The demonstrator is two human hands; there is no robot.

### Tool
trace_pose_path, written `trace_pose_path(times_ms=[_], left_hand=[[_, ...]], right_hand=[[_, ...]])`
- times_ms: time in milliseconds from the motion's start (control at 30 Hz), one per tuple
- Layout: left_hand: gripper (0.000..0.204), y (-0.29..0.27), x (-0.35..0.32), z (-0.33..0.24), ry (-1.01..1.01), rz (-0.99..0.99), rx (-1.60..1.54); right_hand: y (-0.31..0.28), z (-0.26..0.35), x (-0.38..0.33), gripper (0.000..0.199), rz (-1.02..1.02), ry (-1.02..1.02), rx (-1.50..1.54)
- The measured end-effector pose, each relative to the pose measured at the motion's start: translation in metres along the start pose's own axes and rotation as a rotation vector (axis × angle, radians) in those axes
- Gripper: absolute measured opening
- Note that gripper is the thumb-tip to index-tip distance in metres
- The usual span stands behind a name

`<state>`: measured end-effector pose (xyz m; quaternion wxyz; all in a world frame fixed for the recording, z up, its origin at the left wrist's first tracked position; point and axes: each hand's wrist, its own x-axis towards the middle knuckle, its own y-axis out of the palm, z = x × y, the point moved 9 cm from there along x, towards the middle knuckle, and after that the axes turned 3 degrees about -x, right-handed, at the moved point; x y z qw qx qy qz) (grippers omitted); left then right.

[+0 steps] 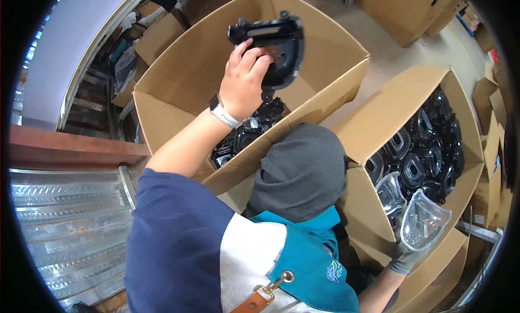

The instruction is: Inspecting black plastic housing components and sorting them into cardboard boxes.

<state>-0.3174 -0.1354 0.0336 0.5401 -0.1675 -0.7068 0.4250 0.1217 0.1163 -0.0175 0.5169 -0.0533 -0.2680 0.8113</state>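
Cardboard box (179, 80) rim below, left hand (244, 80) lifting black part (276, 47)

The premises present as a warehouse or factory packing area. Two large open brown corrugated cardboard cartons (346, 80) and (379, 118) stand on a bare pale concrete floor (390, 53), each loaded with many identical glossy black moulded plastic parts (433, 145), stacked loose. Further closed and flattened brown cardboard boxes (401, 10) line the far side of the floor and the right edge. A ribbed silver sheet-metal platform (70, 221) adjoins a reddish-brown painted steel beam (70, 148) at the left. Metal shelving with bagged goods (116, 64) stands behind.
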Motion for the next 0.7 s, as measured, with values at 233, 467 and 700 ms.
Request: trace_pose_path(times_ms=[233,467,700], left_hand=[[0.050,-0.083,0.023,-0.118,0.132,-0.241,-0.250],[0.049,-0.098,0.020,-0.196,0.275,-0.284,-0.481],[0.049,-0.064,0.023,-0.243,0.192,0.306,-0.982]], right_hand=[[0.001,-0.017,-0.008,0.103,-0.030,0.237,0.351],[0.007,-0.021,-0.007,0.098,-0.065,0.317,1.013],[-0.004,-0.027,-0.012,0.073,0.085,0.240,1.079]])
